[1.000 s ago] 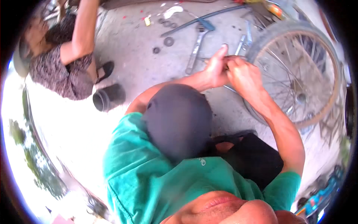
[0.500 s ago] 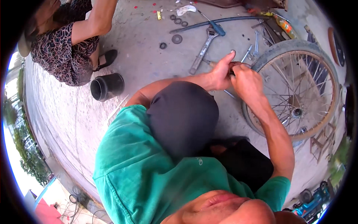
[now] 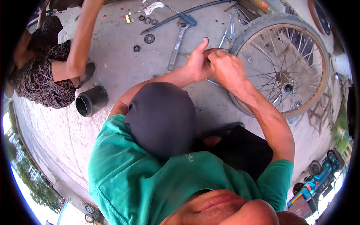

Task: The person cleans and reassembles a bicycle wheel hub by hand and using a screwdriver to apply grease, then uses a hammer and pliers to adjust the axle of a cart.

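Observation:
My left hand [image 3: 198, 64] has its thumb pointing up and its fingers curled. Close against it, my right hand [image 3: 228, 69] is closed in a pinch. Something small and dark lies between the two, mostly hidden by the fingers, and I cannot make out its kind. Beside my right hand leans a spoked bicycle wheel [image 3: 284, 23] with a grey tyre and a rusty rim. Left of my hands, a large adjustable wrench [image 3: 176, 48] lies on the concrete floor. A thin metal rod [image 3: 213, 82] shows just under my hands; whether they touch it is unclear.
A blue-handled screwdriver [image 3: 187, 18] crosses the wrench head. Several black rings, one a thick washer [image 3: 149, 38], lie nearby. A spanner [image 3: 232, 26] rests beyond the wheel's edge. At left are a black cylindrical container [image 3: 92, 101] and another person's arm [image 3: 80, 41].
The view has shifted, so the floor things sit further left and higher. My hands remain together, the right one's fingers slightly moved. The other person's arm has changed position.

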`<state>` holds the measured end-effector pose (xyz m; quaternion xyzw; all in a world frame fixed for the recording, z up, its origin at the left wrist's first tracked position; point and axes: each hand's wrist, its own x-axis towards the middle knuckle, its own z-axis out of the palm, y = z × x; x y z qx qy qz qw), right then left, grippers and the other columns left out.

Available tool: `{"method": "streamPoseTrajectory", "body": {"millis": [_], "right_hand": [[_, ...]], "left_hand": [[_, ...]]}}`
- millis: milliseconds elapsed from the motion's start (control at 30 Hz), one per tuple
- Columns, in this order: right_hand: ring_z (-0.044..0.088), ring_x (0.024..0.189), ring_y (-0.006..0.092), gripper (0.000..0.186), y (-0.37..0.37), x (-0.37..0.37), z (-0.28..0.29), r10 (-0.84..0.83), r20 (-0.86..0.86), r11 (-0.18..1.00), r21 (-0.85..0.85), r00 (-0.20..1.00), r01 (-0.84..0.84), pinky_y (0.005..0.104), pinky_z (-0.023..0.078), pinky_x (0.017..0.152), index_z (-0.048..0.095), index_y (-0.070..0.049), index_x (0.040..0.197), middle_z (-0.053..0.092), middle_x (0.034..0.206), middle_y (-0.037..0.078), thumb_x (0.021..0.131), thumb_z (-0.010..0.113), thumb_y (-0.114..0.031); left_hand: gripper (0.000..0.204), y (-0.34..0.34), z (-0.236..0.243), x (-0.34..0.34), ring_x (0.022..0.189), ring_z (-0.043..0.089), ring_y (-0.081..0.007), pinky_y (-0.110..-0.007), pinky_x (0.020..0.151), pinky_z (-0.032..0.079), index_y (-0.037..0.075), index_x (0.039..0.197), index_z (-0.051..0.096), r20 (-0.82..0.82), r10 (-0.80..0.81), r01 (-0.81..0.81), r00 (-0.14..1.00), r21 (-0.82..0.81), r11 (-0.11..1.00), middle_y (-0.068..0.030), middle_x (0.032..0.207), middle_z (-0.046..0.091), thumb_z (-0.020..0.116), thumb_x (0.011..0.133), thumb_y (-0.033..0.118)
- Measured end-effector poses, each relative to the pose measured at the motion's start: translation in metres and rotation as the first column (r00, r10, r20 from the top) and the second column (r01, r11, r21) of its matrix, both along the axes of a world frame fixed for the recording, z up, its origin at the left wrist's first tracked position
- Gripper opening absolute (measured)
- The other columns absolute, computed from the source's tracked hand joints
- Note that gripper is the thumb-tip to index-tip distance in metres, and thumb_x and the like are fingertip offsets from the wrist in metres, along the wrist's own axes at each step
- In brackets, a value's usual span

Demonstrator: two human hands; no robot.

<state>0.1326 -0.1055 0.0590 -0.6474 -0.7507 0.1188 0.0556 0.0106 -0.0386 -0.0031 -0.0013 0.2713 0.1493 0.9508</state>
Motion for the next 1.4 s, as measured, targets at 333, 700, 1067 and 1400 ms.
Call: {"method": "streamPoseTrajectory", "body": {"millis": [333, 700, 1067, 1400], "right_hand": [[0.074, 0.09, 0.0315, 0.021, -0.014, 0.018, 0.042, -0.147, -0.501, 0.983, 0.024, 0.853, 0.184, 0.0405, 0.06, 0.078, 0.072, -0.005, 0.105, 0.074, 0.101, 0.014, 0.087, 0.075, -0.016], [0.067, 0.075, 0.0078, 0.025, -0.166, 0.198, 0.075, -0.872, -0.462, 0.399, -0.48, 0.161, 0.781, 0.0237, 0.048, 0.062, 0.075, -0.005, 0.109, 0.075, 0.093, 0.001, 0.093, 0.079, -0.023], [0.069, 0.076, 0.0114, 0.028, -0.188, 0.224, 0.04, -0.824, -0.563, 0.24, -0.449, -0.064, 0.861, 0.0244, 0.051, 0.065, 0.073, -0.001, 0.11, 0.076, 0.094, 0.005, 0.088, 0.083, -0.016], [0.07, 0.071, 0.012, 0.028, -0.191, 0.228, 0.018, -0.833, -0.549, 0.294, -0.33, 0.071, 0.897, 0.0275, 0.054, 0.068, 0.071, 0.003, 0.105, 0.076, 0.09, 0.008, 0.087, 0.082, -0.016]], "left_hand": [[0.081, 0.001, 0.013, 0.003, 0.133, 0.054, -0.0333, -0.051, 0.114, 0.039, -0.005, 0.134, 0.057, -0.056, -0.067, 0.068, 0.996, 0.024, 0.997, -0.0192, 0.136, 0.062, 0.031, 0.105, 0.066], [0.07, 0.001, 0.016, 0.001, 0.127, 0.059, -0.0433, -0.051, 0.108, 0.048, -0.008, 0.126, 0.058, -0.029, -0.026, 0.028, 0.999, 0.077, 0.997, -0.0275, 0.127, 0.063, 0.043, 0.106, 0.057], [0.067, 0.003, 0.008, -0.004, 0.124, 0.06, -0.0427, -0.051, 0.106, 0.046, -0.007, 0.124, 0.063, -0.039, -0.048, 0.052, 0.998, 0.104, 0.993, -0.0245, 0.123, 0.067, 0.043, 0.106, 0.055], [0.066, 0.001, 0.014, -0.002, 0.123, 0.06, -0.0424, -0.051, 0.106, 0.046, -0.006, 0.123, 0.064, -0.036, -0.054, 0.058, 0.998, 0.111, 0.992, -0.0236, 0.12, 0.068, 0.043, 0.107, 0.054]]}}
